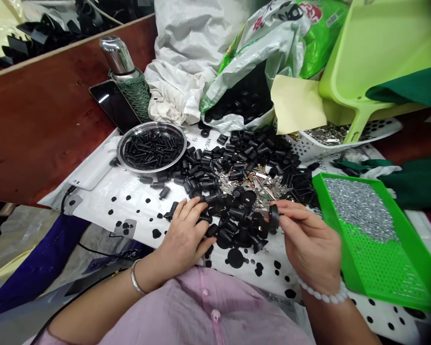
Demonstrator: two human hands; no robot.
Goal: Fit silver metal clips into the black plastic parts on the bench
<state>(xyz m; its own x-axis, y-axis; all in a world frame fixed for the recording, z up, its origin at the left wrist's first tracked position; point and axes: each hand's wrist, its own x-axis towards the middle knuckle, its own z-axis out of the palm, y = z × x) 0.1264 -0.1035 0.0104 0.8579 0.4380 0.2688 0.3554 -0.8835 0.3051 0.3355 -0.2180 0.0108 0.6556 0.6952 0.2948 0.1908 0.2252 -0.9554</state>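
My left hand lies curled on the near edge of a heap of black rubber parts, its fingertips among them. I cannot tell whether it grips one. My right hand pinches a round black rubber part between thumb and fingers, at the heap's right edge. Further back, loose silver metal pieces lie mixed into the black parts. A steel plate holds many ribbed black cylinders, left of the heap. Everything rests on a white sheet with black dots.
To my right stands a green perforated tray of small silver parts. Behind the heap sit a plastic bag of black parts, a white basket of silver pieces and a green scoop. A steel flask and phone stand back left.
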